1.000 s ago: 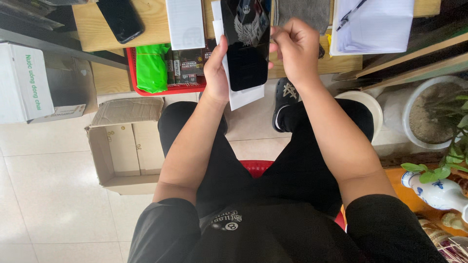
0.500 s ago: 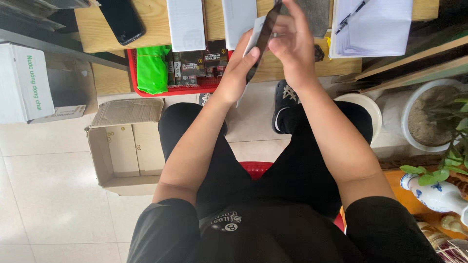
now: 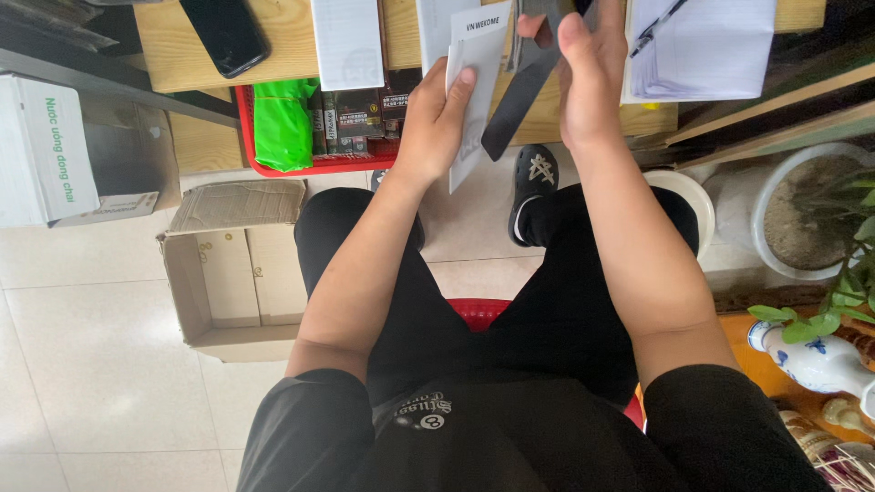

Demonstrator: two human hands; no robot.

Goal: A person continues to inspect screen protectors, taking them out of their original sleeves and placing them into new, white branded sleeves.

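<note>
My left hand (image 3: pixel 436 123) grips a white paper sleeve (image 3: pixel 474 91) by its lower edge, held upright in front of the wooden table (image 3: pixel 182 46). My right hand (image 3: pixel 588 77) holds a thin dark flat slab (image 3: pixel 519 105), like a phone or screen panel, tilted edge-on right beside the sleeve. The slab's upper end is hidden behind my fingers and the frame's top. Both forearms reach forward over my lap; I sit on a red stool (image 3: pixel 478 310).
A black phone (image 3: pixel 225 35), white booklets (image 3: pixel 346 41) and a notebook with a pen (image 3: pixel 697 46) lie on the table. A red tray (image 3: pixel 314 128) with a green packet sits beneath. An open cardboard box (image 3: pixel 232 269) stands left, plant pots right.
The dark slab went from facing me flat to turned edge-on. Both hands rose toward the table, and the white sleeve now stands apart in my left hand.
</note>
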